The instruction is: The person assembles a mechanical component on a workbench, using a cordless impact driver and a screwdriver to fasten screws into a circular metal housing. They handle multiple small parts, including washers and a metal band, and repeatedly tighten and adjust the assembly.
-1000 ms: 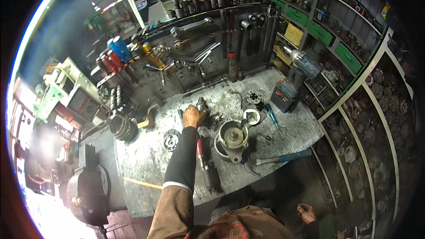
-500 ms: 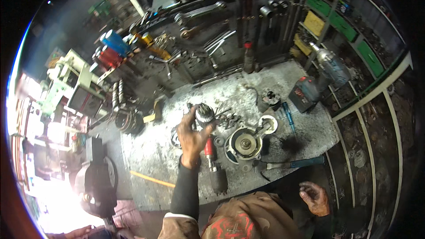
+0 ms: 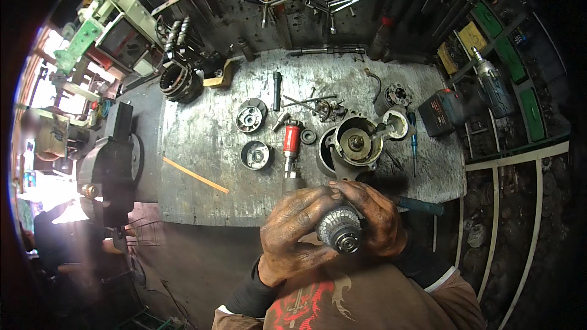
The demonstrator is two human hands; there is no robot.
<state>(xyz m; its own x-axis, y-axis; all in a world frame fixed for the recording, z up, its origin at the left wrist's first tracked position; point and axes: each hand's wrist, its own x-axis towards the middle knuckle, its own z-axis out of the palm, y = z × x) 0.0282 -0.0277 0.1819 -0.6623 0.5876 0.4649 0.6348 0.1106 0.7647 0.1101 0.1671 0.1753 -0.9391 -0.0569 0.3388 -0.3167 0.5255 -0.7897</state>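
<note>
Steel and grease everywhere: we hold a small ribbed metal rotor (image 3: 340, 232) up close to the chest, below the near edge of the workbench (image 3: 202, 140). Left hand (image 3: 293, 232) is wrapped around its left side, right hand (image 3: 373, 223) cups the right side, both grasping it, end face with the bearing toward the camera. Looks like an inspection or hand-turning step on a stripped-down motor. Beyond the rotor on the bench sits the round open housing (image 3: 354, 143), with the red-handled tool (image 3: 292, 143) left of it and two round end caps (image 3: 254, 137) further left. Blue screwdriver (image 3: 412, 140) lies right of the housing. Next move probably calls for lining the rotor shaft up with the housing bore, keeping it straight; grip is greasy, slip risk.
</note>
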